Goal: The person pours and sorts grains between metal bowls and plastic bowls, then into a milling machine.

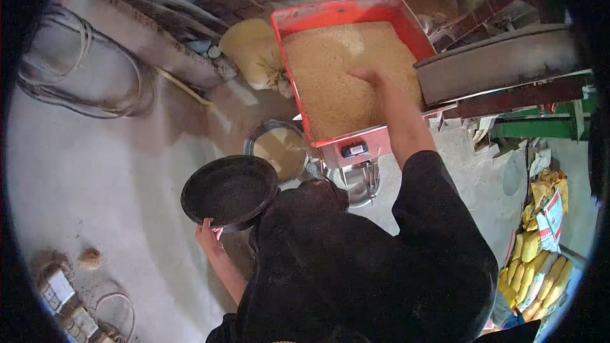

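A wide black basin is tilted at my left side. My left hand is closed on its near rim, fingers over the edge. My right arm stretches forward over a red hopper filled with tan grain. At the grain surface, my right hand has one digit pointing left; the other fingers are hidden or blurred. Below the hopper, a dark-rimmed bucket holds pale material. A shiny metal bowl sits under the hopper's front, partly covered by my sleeve.
A tied yellow sack leans left of the hopper. To the right is a grey metal trough above a green frame. Several filled sacks are stacked at lower right. A coiled hose lies at left.
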A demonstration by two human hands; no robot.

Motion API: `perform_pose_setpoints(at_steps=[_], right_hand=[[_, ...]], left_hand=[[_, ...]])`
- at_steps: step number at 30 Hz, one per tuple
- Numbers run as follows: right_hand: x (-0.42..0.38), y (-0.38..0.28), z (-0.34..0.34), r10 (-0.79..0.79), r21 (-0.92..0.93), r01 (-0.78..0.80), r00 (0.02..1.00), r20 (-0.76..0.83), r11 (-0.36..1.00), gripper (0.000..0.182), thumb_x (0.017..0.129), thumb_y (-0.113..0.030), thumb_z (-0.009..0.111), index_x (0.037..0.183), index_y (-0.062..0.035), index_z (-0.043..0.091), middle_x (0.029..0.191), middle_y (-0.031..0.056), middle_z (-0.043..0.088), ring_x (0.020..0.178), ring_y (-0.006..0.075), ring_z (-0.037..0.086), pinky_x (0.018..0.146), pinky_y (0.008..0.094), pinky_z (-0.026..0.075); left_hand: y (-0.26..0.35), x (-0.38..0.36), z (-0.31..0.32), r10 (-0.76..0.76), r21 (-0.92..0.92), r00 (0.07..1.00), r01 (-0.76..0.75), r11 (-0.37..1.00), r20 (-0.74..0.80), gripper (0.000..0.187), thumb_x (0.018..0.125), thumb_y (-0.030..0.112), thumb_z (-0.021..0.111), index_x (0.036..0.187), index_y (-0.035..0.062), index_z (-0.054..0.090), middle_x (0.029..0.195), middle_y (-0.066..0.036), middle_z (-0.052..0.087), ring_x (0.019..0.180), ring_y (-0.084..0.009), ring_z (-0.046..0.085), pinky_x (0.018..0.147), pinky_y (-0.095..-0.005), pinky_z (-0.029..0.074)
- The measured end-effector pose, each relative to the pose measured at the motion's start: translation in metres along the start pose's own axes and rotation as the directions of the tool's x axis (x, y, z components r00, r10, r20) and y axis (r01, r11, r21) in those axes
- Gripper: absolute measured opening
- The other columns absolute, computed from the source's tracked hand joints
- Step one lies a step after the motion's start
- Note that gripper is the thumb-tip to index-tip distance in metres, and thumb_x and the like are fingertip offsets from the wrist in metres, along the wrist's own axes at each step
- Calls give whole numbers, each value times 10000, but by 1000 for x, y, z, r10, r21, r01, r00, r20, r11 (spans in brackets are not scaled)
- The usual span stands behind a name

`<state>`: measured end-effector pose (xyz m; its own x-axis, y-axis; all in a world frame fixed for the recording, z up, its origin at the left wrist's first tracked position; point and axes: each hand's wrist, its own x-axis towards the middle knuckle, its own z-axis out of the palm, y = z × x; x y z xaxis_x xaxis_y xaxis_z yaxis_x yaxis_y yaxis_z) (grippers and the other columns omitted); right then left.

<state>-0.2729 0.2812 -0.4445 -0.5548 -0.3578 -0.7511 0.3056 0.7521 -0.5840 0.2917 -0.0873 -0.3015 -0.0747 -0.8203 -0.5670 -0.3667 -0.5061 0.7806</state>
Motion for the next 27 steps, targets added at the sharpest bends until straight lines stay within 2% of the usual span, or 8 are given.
perform_pose_setpoints(at_steps=[2,4,8,10,16,20,22,27], right_hand=[[-48,-26,16,-23,215,-23,977,210,976,791,752,-670,519,1365,-185,395,1377,76,412,1182,261,457,948,442,372],[-95,-58,21,115,-20,-118,989,-90,993,782,744,-625,572,1349,-156,410,1319,105,472,1092,249,531,899,444,423],[-90,-63,29,27,260,22,983,-183,965,696,780,-550,591,1291,-96,463,1227,115,547,984,215,595,827,412,481],[-36,-53,20,-224,681,53,961,166,731,590,845,-460,554,1227,-14,496,1131,130,602,947,203,618,803,379,509],[-67,-95,-14,-444,918,171,896,5,357,421,896,-298,501,1143,41,537,1033,127,638,896,223,639,831,387,510],[-108,-126,-29,-532,864,294,846,-37,409,404,880,-276,535,1149,24,545,1033,106,636,937,193,619,857,340,486],[-149,-148,-32,-566,585,562,799,-201,585,400,871,-266,559,1159,11,553,1057,87,630,997,157,579,884,287,443],[-90,-132,-71,-587,204,610,793,-166,766,378,869,-269,567,1148,-15,587,1082,73,624,1024,147,550,887,287,423]], left_hand=[[9,-3,11,46,39,998,-48,998,33,116,758,101,601,699,51,514,562,-23,510,446,-102,482,462,-270,484],[14,1,16,49,78,997,-54,995,64,115,750,101,605,702,48,514,563,-26,510,448,-107,485,465,-272,485],[16,7,20,77,110,989,-92,990,127,132,728,105,620,704,43,507,574,-42,516,454,-130,497,461,-283,491],[13,11,18,93,80,987,-104,991,127,136,732,106,622,702,45,504,577,-48,523,450,-134,501,452,-284,493],[-5,8,13,97,7,992,-98,995,85,144,758,104,621,699,56,498,617,-46,561,453,-120,510,438,-292,502],[-11,-3,11,35,-4,996,-35,999,76,133,776,101,610,710,57,504,641,-35,573,453,-106,508,448,-297,507],[-18,-2,7,32,6,999,-32,999,42,126,779,124,610,716,55,525,586,-27,525,462,-120,513,464,-298,507],[-32,-8,-3,27,-15,1000,-27,1000,12,127,782,149,612,731,48,554,531,-16,474,468,-130,521,468,-285,514]])
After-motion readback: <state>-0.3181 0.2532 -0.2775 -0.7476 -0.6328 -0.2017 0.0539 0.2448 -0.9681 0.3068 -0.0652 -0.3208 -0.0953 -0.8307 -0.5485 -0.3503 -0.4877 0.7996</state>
